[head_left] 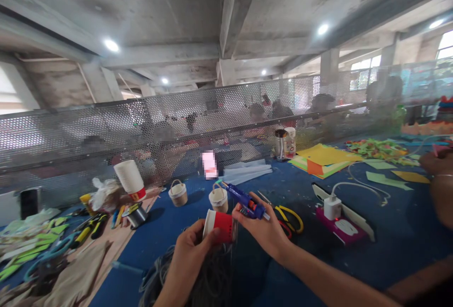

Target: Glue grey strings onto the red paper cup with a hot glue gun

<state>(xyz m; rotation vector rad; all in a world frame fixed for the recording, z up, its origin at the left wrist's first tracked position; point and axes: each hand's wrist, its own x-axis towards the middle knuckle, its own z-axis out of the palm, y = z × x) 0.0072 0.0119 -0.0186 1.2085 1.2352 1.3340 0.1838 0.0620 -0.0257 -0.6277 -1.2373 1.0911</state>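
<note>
My left hand [193, 248] is closed around a red and white paper cup [222, 227], tipped on its side with the white end to the left. In my right hand [264, 229] is a blue hot glue gun [244, 199], its nozzle pointing up and left, away from the cup. The fingertips of that hand come close to the cup's red end; whether they touch it I cannot tell. Just behind the cup stands a small handled basket [218, 198], and a second small basket [178, 194] stands to its left. Grey cord [212, 269] lies below my hands.
Scissors [290, 217] with yellow handles lie right of my right hand. A purple power strip [341, 224] holds a white charger. Stacked paper cups [130, 179] and a wire spool [136, 215] stand left. A perforated metal screen [194, 113] runs behind. Another person's arm [442, 189] is at right.
</note>
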